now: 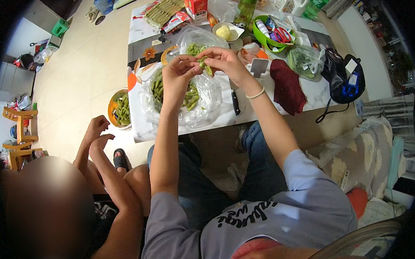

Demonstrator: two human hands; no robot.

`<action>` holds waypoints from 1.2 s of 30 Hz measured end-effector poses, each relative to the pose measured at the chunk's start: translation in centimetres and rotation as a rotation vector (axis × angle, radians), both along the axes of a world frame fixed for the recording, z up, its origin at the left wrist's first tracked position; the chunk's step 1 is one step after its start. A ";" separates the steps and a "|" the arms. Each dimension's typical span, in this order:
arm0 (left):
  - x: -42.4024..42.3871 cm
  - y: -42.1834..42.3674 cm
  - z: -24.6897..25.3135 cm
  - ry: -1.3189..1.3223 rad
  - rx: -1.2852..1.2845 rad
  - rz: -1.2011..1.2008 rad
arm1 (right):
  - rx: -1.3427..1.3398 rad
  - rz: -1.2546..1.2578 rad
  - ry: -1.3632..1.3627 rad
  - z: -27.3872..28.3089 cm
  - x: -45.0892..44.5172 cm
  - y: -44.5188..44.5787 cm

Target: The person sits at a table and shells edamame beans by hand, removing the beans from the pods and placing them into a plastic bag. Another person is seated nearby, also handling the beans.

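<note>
My left hand [181,73] and my right hand [223,64] meet above the table, their fingertips closed on a green soybean pod [205,65] between them. Below my hands a clear plastic bag [211,106] lies spread out, with a heap of green pods [191,98] on it. Just beyond my fingers, more green pieces [194,49] lie in another clear plastic bag [198,34]. A knife with a black handle [235,102] lies right of the heap, its blade partly hidden by my right arm.
A person [108,168] sits at my left, hands close together, near an orange bowl of pods [121,109]. On the table [148,130] are a dark red cloth [287,87], a bagged green vegetable [303,61], a green basket [264,40] with red scissors, and a peeled potato [224,33] in a dish.
</note>
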State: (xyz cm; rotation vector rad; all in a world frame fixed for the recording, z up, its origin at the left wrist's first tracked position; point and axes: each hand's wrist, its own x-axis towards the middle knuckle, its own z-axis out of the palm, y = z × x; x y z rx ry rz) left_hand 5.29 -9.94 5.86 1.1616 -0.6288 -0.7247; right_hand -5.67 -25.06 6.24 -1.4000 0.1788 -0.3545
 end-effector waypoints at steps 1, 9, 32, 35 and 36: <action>0.3 0.0 -0.1 0.022 0.006 -0.023 | -0.045 0.044 0.018 0.1 0.0 -0.3; 1.2 0.4 -0.4 0.055 0.075 -0.097 | -0.057 0.141 0.082 -0.8 -0.1 -0.9; -2.1 -1.1 -1.1 -0.343 0.096 0.290 | 0.241 -0.120 0.024 -2.2 -0.1 1.2; -1.8 -1.0 -1.1 -0.181 0.001 0.230 | 0.239 -0.098 0.038 -2.7 0.0 0.7; -1.7 -1.1 -1.4 -0.106 -0.033 0.215 | 0.266 -0.103 0.039 -2.6 0.0 0.7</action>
